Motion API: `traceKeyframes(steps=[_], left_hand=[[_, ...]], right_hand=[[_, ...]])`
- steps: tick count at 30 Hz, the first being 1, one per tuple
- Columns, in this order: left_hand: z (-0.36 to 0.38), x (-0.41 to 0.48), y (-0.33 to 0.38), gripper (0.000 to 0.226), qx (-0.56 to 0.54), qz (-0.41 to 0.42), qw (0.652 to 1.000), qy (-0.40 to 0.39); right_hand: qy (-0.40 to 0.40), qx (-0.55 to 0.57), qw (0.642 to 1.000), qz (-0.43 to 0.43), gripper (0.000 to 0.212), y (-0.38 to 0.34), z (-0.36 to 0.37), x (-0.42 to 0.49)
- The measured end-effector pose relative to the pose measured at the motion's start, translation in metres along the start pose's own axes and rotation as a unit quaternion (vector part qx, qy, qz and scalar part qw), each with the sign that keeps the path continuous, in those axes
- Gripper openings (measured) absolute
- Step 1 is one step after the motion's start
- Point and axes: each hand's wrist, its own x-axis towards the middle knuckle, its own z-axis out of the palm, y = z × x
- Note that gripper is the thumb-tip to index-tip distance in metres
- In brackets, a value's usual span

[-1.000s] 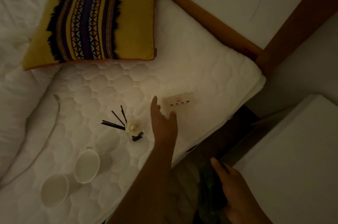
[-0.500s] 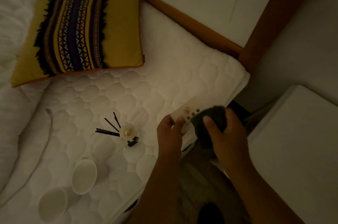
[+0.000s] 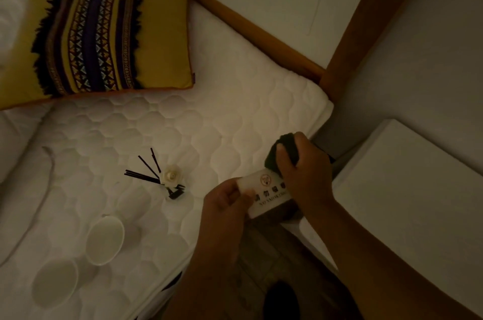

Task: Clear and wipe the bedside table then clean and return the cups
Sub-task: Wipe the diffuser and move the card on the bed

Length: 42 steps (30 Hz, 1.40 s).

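My left hand (image 3: 224,202) grips a white no-smoking sign block (image 3: 264,193) over the mattress edge. My right hand (image 3: 305,176) presses a dark cloth (image 3: 283,147) against the sign's far end. Two white cups (image 3: 104,240) (image 3: 55,284) stand on the white quilted mattress (image 3: 183,123) at the lower left. A reed diffuser (image 3: 171,177) with black sticks lies on its side between the cups and my hands. The white bedside table (image 3: 418,202) is at the right.
A yellow patterned pillow (image 3: 104,35) lies at the top left. A white cable (image 3: 44,189) runs along the left of the mattress. The wooden bed frame (image 3: 261,35) and post (image 3: 366,19) border the wall. A narrow floor gap (image 3: 261,254) separates bed and table.
My left hand picked the sign up off the mattress. My right hand rose from beside the table with the dark cloth and now rubs it on the sign.
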Motion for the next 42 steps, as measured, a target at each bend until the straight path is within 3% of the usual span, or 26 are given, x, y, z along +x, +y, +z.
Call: traceKeyframes(steps=[4, 9, 12, 17, 20, 25, 27, 32, 38, 42], left_hand=[[0.003, -0.003, 0.002, 0.019, 0.028, 0.033, 0.999, -0.032], [0.005, -0.007, -0.005, 0.023, 0.108, 0.058, 0.992, -0.036], [0.005, -0.014, -0.007, 0.032, 0.092, 0.061, 0.993, -0.042], [0.000, -0.013, -0.017, 0.023, 0.028, 0.018, 0.999, -0.039], [-0.006, -0.002, -0.020, 0.019, -0.061, -0.030, 0.998, 0.015], [-0.015, 0.042, -0.014, 0.016, 0.029, 0.069, 0.993, 0.092], [-0.014, 0.065, -0.007, 0.016, 0.049, 0.096, 0.988, 0.107], [-0.019, 0.124, -0.009, 0.021, 0.120, 0.142, 0.974, 0.129], [-0.024, 0.152, -0.032, 0.033, 0.172, 0.083, 0.965, 0.180], [-0.015, 0.128, -0.030, 0.061, 0.050, 0.012, 0.978, 0.201]], right_hand=[[-0.017, -0.053, 0.994, -0.090, 0.025, -0.027, 0.014, -0.028], [0.003, -0.055, 0.991, -0.120, 0.026, -0.034, 0.017, -0.048], [-0.006, -0.033, 0.995, -0.092, 0.033, -0.042, 0.021, -0.071], [-0.030, -0.025, 0.986, -0.163, 0.041, -0.011, 0.013, -0.060], [-0.071, -0.041, 0.994, -0.075, 0.029, 0.019, 0.013, -0.035], [-0.069, -0.050, 0.994, 0.073, 0.028, 0.067, 0.004, -0.035], [-0.074, -0.019, 0.989, 0.128, 0.036, 0.066, 0.002, -0.052], [-0.158, -0.004, 0.949, 0.273, 0.084, 0.054, 0.003, -0.094], [-0.149, 0.065, 0.928, 0.336, 0.087, 0.037, 0.010, -0.098], [-0.133, 0.105, 0.920, 0.352, 0.070, 0.024, 0.005, -0.086]])
